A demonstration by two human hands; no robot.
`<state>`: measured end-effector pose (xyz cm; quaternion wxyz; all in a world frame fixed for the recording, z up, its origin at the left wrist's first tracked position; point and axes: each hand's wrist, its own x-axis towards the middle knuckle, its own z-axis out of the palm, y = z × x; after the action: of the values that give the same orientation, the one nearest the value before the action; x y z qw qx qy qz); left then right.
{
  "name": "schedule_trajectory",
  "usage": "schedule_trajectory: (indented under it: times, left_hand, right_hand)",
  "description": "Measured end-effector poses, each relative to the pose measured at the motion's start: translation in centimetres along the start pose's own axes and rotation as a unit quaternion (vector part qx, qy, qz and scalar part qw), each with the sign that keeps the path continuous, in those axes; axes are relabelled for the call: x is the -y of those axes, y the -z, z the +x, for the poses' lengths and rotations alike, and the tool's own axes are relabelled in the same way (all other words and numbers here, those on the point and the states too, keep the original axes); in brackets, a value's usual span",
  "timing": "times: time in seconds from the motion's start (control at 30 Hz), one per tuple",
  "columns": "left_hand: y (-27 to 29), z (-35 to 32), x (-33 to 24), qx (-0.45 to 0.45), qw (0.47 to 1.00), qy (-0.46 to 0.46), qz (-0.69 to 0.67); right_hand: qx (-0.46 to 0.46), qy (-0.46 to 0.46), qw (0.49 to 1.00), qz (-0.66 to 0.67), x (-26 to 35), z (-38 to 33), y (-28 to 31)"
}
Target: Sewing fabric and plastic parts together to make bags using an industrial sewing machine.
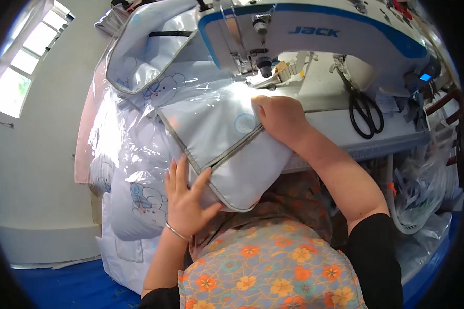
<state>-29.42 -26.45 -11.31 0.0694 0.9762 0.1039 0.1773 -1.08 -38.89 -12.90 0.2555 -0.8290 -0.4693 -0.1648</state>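
Note:
A white cloth cover (216, 121) with grey edging and a pale blue round print lies under the lit needle area of a white and blue sewing machine (314, 31). My right hand (283, 118) is closed on its edge close to the presser foot, fingertips partly hidden. My left hand (186, 198), with a bangle at the wrist, lies spread on the cloth's lower left border, thumb apart from the fingers. A grey-trimmed seam (234, 148) runs across the cloth between both hands. The corner nearest me hangs over my lap.
Black-handled scissors (366, 116) lie on the machine bed to the right. A large pile of shiny white printed fabric (134, 149) drapes down at the left. Clear plastic bags (423, 190) hang at the right, and a window (23, 72) is at the far left.

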Motion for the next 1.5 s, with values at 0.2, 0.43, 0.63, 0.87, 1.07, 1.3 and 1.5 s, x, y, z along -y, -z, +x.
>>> schedule_trajectory:
  times: [0.2,0.43,0.63,0.87,1.07,1.3,1.5]
  left_hand:
    - [-2.7,3.0,8.3,0.008,0.998,0.029,-0.061]
    - [2.2,7.3,11.3,0.062,0.969,0.031,-0.236]
    - [-1.2,-4.6,2.6,-0.161,0.985,-0.037,-0.054]
    - [-0.4,-5.4,12.8,-0.312,0.94,0.14,0.013]
    - [14.1,6.2,12.7,-0.239,0.97,0.015,0.049]
    - [20.5,13.7,15.2,-0.076,0.995,-0.053,0.045]
    - [21.5,17.2,14.4,-0.093,0.969,-0.14,0.181]
  right_hand:
    - [0.026,-0.289,0.573,0.767,1.8,-2.2,3.9]
    - [0.036,-0.218,0.631,0.743,1.6,-2.3,0.2]
    - [-0.016,-0.243,0.74,0.627,3.9,-2.5,0.0]
    - [0.008,-0.298,0.558,0.774,5.1,-3.4,0.4]
    - [0.025,0.056,0.956,0.285,5.8,-6.6,-5.6]
    - [0.155,0.017,0.816,0.557,15.1,-4.2,-6.0]
    - [0.055,-0.17,0.626,0.759,17.2,2.3,-9.4]
